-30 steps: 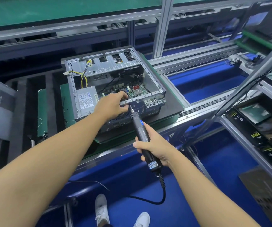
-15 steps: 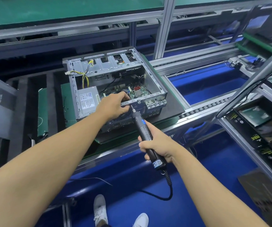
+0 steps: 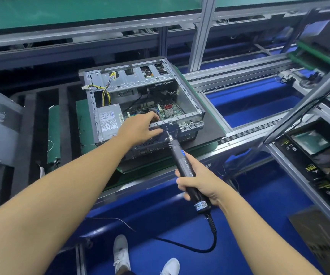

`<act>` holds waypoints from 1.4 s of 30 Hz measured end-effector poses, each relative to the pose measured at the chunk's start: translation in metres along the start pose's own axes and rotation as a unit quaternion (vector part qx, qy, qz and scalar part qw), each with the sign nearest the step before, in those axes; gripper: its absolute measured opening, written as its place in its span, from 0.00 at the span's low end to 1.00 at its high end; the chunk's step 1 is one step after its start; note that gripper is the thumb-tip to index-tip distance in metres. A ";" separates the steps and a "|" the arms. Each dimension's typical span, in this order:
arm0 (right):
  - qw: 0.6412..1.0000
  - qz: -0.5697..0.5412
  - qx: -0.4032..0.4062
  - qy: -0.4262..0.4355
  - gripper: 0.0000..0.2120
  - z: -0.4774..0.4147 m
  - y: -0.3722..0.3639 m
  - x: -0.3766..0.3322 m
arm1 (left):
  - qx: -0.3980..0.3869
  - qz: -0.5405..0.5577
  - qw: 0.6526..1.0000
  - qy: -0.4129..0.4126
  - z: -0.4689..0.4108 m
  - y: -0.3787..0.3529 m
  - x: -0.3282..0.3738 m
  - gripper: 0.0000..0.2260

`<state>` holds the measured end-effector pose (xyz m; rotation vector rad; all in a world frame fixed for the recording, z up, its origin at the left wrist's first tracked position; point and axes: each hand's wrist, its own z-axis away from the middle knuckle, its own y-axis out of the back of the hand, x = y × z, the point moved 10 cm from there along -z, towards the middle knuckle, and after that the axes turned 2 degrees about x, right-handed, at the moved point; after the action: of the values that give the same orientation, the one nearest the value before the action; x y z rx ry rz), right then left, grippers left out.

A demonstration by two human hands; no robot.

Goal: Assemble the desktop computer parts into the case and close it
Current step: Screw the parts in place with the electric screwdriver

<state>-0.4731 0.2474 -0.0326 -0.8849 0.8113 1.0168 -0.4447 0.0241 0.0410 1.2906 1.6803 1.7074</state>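
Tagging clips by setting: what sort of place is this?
Probably a factory assembly line: an open computer case on a roller conveyor, the right hand gripping a corded electric screwdriver.

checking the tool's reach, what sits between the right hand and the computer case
In the head view, only the electric screwdriver that the right hand grips: its barrel and bit span the gap, tip at the computer case beside the left hand.

One case (image 3: 186, 96), one screwdriver (image 3: 181, 163), one power supply (image 3: 108, 122) — two hands (image 3: 140, 129) (image 3: 199, 184), two shoes (image 3: 121, 253) (image 3: 170, 266).
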 end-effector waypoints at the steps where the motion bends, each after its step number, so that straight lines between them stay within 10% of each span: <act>1: 1.000 -0.005 0.001 0.007 0.40 0.002 0.001 -0.001 | 0.015 -0.010 1.000 0.007 0.001 0.002 0.000 0.17; 27: 0.991 -0.059 -0.044 0.114 0.37 -0.048 -0.047 -0.099 | -0.198 -0.083 0.974 -0.075 0.004 -0.007 -0.028 0.20; 30: 0.988 -0.071 -0.053 0.125 0.35 -0.070 -0.055 -0.123 | -0.177 -0.016 0.982 -0.070 -0.004 0.017 -0.043 0.31; 35: 0.987 -0.074 -0.068 0.122 0.39 -0.111 -0.074 -0.142 | 0.050 0.170 0.984 0.016 -0.022 0.104 -0.123 0.10; 38: 0.988 -0.082 -0.079 0.106 0.41 -0.141 -0.099 -0.143 | 0.155 0.243 0.949 0.129 -0.005 0.121 -0.196 0.20; 42: 0.988 -0.069 -0.095 0.096 0.37 -0.181 -0.135 -0.148 | 0.097 0.243 0.935 0.240 0.025 0.088 -0.277 0.22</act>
<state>-0.4205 -0.0035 0.0530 -1.2006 0.8112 0.9054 -0.2641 -0.2047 0.0314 1.5709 1.9453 2.3484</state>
